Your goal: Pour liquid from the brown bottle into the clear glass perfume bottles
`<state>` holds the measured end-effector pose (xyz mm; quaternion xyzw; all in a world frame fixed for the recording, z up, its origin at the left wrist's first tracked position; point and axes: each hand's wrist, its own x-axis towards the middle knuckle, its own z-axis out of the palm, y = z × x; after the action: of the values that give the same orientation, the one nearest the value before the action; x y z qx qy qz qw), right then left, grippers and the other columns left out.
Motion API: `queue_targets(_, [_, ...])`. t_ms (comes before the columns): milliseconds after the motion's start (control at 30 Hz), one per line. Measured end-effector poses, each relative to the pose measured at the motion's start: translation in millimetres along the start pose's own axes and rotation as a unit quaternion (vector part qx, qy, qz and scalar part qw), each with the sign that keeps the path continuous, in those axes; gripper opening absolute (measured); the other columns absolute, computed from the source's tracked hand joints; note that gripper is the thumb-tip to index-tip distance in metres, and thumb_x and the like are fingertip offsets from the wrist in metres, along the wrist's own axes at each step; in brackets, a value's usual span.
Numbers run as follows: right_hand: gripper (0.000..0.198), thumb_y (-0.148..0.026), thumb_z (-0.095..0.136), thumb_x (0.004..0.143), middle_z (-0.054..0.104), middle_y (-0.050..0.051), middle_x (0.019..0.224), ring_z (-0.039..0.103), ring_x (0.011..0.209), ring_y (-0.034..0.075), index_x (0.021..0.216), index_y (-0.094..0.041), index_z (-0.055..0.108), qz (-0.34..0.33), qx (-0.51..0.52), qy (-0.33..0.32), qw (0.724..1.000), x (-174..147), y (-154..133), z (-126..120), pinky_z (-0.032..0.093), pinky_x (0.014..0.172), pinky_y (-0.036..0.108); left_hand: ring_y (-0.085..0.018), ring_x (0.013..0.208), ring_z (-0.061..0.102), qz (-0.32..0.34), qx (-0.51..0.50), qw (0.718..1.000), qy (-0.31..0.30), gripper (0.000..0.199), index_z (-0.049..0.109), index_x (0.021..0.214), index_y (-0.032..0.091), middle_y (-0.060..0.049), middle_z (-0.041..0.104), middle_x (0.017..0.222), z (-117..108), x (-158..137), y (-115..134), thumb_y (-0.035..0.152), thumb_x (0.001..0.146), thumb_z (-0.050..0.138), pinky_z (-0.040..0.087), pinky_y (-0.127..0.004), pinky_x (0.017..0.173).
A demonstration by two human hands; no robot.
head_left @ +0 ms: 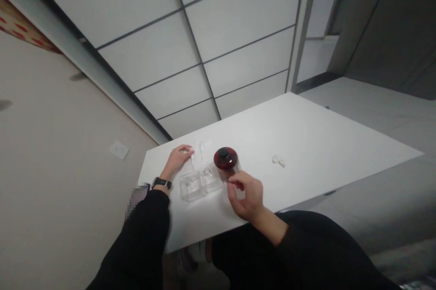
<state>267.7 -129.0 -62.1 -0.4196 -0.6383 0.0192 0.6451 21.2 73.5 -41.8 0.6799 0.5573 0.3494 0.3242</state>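
My left hand (179,159) rests at the table's far left, its thumb and fingers pinched on a small clear piece (192,159) whose kind is hard to make out. A similar clear, slender piece (201,150) lies just right of it. Nearer to me stands a clear divided box (193,186) with two compartments and small clear bits inside. Behind its right side is a jar with a dark red lid and black knob (226,157). My right hand (249,194) is closed in a pinch in front of the jar; whatever its fingertips hold is too small to name.
A small whitish piece (279,160) lies on the white table (316,140) to the right. Sliding panels (245,49) rise behind the table. On the left are a beige wall with a socket plate (119,149) and a blurred-out object by my forearm.
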Motion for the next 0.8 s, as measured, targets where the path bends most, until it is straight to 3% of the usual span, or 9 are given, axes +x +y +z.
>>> queue_targets(100, [0.016, -0.031, 0.056, 0.098, 0.067, 0.008, 0.095, 0.066, 0.083, 0.023, 0.113, -0.024, 0.055, 0.053, -0.005, 0.066, 0.996, 17.9, 13.2, -3.8, 0.055, 0.074, 0.038, -0.016, 0.065, 0.058, 0.028, 0.044, 0.998, 0.021, 0.049, 0.076, 0.092, 0.017, -0.006, 0.071, 0.086, -8.1, 1.1, 9.4, 0.048, 0.057, 0.093, 0.051, -0.031, 0.064])
queue_targets(233, [0.046, -0.048, 0.063, 0.095, 0.062, 0.017, 0.130, 0.060, 0.126, 0.033, 0.132, -0.022, 0.051, 0.129, 0.031, 0.016, 0.991, 28.6, 30.1, 0.1, 0.052, 0.105, 0.053, -0.020, 0.081, 0.065, 0.093, 0.073, 0.993, 0.019, 0.041, 0.078, 0.109, 0.022, -0.010, 0.073, 0.111, -15.0, -16.2, 60.5, 0.046, 0.076, 0.084, 0.057, -0.034, 0.076])
queue_targets(300, [0.065, -0.052, 0.070, 0.091, 0.058, 0.018, 0.143, 0.055, 0.138, 0.034, 0.143, -0.022, 0.046, 0.146, 0.065, -0.040, 0.986, 27.5, 36.2, 4.8, 0.046, 0.116, 0.056, -0.023, 0.096, 0.071, 0.141, 0.073, 0.986, -0.046, 0.035, 0.078, 0.117, 0.028, -0.009, 0.074, 0.124, -11.7, -36.3, 99.8, 0.044, 0.086, 0.078, 0.061, -0.036, 0.085])
queue_targets(400, [0.078, -0.049, 0.074, 0.089, 0.055, 0.018, 0.152, 0.055, 0.142, 0.033, 0.153, -0.023, 0.039, 0.175, 0.105, -0.098, 0.974, 22.2, 39.9, 11.9, 0.043, 0.120, 0.055, -0.028, 0.129, 0.067, 0.296, 0.087, 0.918, -0.249, 0.050, 0.062, 0.146, 0.035, -0.011, 0.068, 0.145, 1.0, -67.2, 156.8, 0.034, 0.097, 0.070, 0.059, -0.047, 0.105])
queue_targets(467, [0.075, -0.044, 0.073, 0.091, 0.057, 0.018, 0.151, 0.058, 0.139, 0.032, 0.154, -0.023, 0.038, 0.189, 0.119, -0.107, 0.969, 19.0, 39.0, 14.7, 0.046, 0.118, 0.054, -0.028, 0.130, 0.068, 0.356, 0.100, 0.885, -0.283, 0.047, 0.065, 0.143, 0.036, -0.009, 0.071, 0.140, 11.3, -79.8, 181.4, 0.027, 0.097, 0.070, 0.058, -0.048, 0.108])
queue_targets(600, [0.070, -0.039, 0.072, 0.091, 0.059, 0.017, 0.148, 0.061, 0.136, 0.029, 0.152, -0.022, 0.040, 0.181, 0.125, -0.112, 0.969, 17.2, 33.4, 13.6, 0.050, 0.114, 0.050, -0.026, 0.111, 0.076, 0.360, 0.101, 0.890, -0.260, 0.036, 0.078, 0.125, 0.034, -0.007, 0.080, 0.120, 25.4, -83.0, 192.2, 0.016, 0.095, 0.068, 0.062, -0.043, 0.099])
queue_targets(800, [0.071, -0.039, 0.072, 0.091, 0.057, 0.017, 0.151, 0.061, 0.136, 0.029, 0.151, -0.022, 0.038, 0.193, 0.117, -0.136, 0.965, 18.1, 27.6, 7.0, 0.052, 0.111, 0.048, -0.026, 0.104, 0.077, 0.313, 0.128, 0.902, -0.267, 0.037, 0.080, 0.120, 0.031, -0.006, 0.082, 0.114, 27.9, -77.6, 188.3, 0.013, 0.090, 0.069, 0.061, -0.041, 0.094])
